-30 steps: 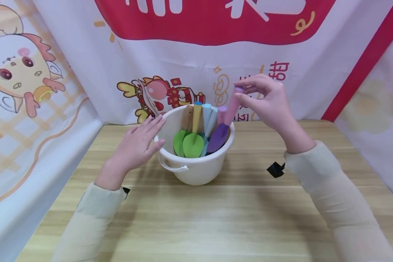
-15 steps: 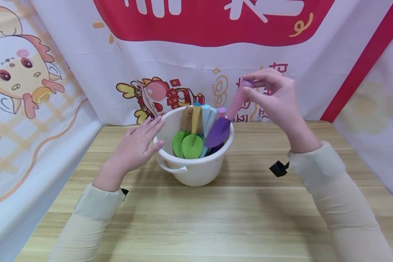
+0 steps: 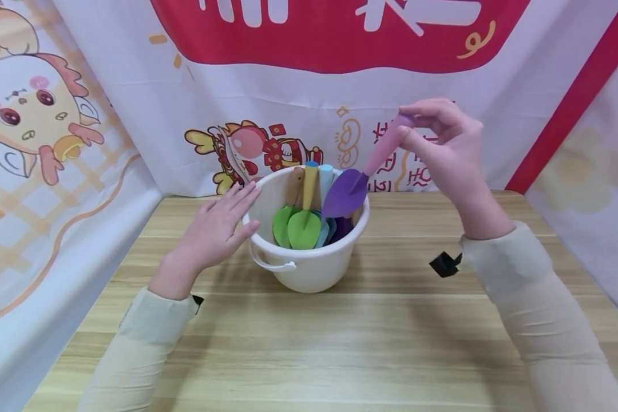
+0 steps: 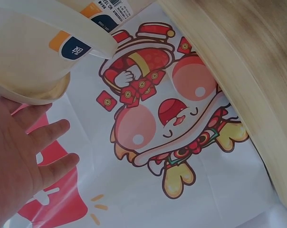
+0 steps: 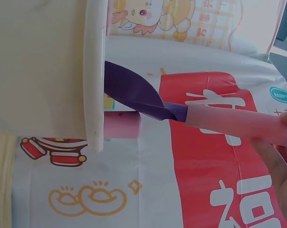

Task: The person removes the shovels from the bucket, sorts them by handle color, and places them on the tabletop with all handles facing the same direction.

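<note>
A white bucket point(image 3: 314, 269) stands on the wooden table with several small garden trowels in it. My right hand point(image 3: 445, 151) pinches the end of the pink handle of a purple trowel point(image 3: 346, 193), whose blade hangs tilted over the bucket's right rim. In the right wrist view the trowel's handle point(image 5: 234, 121) runs to my thumb and fingers. My left hand point(image 3: 213, 229) rests with straight fingers on the bucket's left rim. Inside the bucket are green trowels point(image 3: 304, 230), one with a yellow handle point(image 3: 311, 186), plus a light blue handle point(image 3: 326, 176). Another pink handle point(image 5: 122, 125) sticks up beside the purple blade.
The bucket's white carrying handle point(image 3: 270, 264) hangs at its front left. The wooden table point(image 3: 319, 349) extends in front and to both sides. Printed cloth point(image 3: 288, 86) hangs close behind the bucket and along the left and right sides.
My right hand has moved up and to the right, lifting the purple trowel's blade from inside the bucket to above its rim. My left hand has stayed on the rim.
</note>
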The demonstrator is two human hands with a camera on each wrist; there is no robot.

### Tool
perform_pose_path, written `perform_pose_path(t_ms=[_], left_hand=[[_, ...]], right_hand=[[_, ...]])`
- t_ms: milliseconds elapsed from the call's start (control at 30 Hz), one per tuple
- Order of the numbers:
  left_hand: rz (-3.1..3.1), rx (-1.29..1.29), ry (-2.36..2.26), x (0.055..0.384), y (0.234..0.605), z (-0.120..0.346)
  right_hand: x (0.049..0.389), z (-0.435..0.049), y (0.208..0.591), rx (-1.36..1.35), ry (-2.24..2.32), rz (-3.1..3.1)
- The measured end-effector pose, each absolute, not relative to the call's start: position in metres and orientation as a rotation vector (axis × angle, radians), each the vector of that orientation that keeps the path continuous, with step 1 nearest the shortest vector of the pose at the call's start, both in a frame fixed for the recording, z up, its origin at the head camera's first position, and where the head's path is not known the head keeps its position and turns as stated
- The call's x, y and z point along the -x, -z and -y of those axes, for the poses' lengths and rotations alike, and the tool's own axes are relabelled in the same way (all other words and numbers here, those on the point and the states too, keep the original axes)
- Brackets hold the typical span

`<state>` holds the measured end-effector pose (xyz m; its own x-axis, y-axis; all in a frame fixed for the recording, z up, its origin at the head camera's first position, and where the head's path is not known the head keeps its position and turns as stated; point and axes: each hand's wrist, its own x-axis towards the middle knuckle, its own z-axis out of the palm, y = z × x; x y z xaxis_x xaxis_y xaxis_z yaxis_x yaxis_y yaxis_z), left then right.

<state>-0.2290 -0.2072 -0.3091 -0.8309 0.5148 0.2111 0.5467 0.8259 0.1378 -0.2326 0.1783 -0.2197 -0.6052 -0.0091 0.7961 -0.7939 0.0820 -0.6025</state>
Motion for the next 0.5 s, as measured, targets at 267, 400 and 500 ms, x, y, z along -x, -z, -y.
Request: perform_pose_path(t_ms=[267,400,500], left_hand=[[2.833,0.839,0.299,0.23,0.31,0.208],[2.841,0.835,0.302,0.23,0.31,0.207],[2.843,0.835,0.304,0.23,0.31,0.207]], right_hand=[[0.23,-0.185,0.215,-0.596,-1.88,1.677],[0.23,-0.189,0.215,-0.53,-1.955,1.638],[0.232,-0.192,0.215,-0.52,-2.014,1.567]])
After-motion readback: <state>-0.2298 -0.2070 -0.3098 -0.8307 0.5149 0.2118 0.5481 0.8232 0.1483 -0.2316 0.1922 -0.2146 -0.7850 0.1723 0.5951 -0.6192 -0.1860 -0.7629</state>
